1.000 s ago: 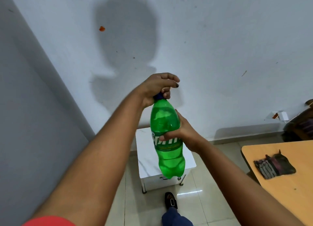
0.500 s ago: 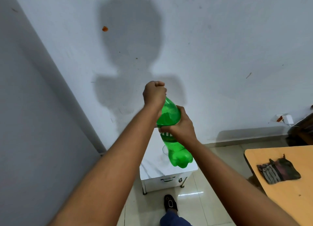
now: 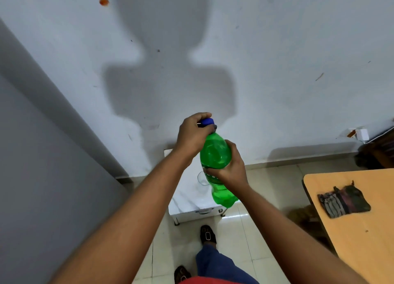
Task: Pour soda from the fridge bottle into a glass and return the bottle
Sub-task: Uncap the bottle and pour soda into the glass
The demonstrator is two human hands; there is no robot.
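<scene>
A green soda bottle [image 3: 215, 153] with a blue cap [image 3: 207, 121] is held in the air in front of me, tilted a little. My right hand [image 3: 229, 168] grips its body around the label. My left hand [image 3: 191, 132] holds the cap between curled fingers and thumb. Below the bottle a clear glass [image 3: 201, 178] stands on a small white marble-topped table [image 3: 187, 200]; the bottle hides most of the glass.
A grey fridge side [image 3: 42, 156] fills the left. An orange wooden table [image 3: 362, 224] with a dark striped pouch [image 3: 343, 200] stands at the right. My shoes [image 3: 207, 234] are on the tiled floor before the small table. A white wall is ahead.
The view has tipped down and the bottle has sunk lower in it, over the small table. My left hand shifted on the neck, and the blue cap shows again at its fingertips.
</scene>
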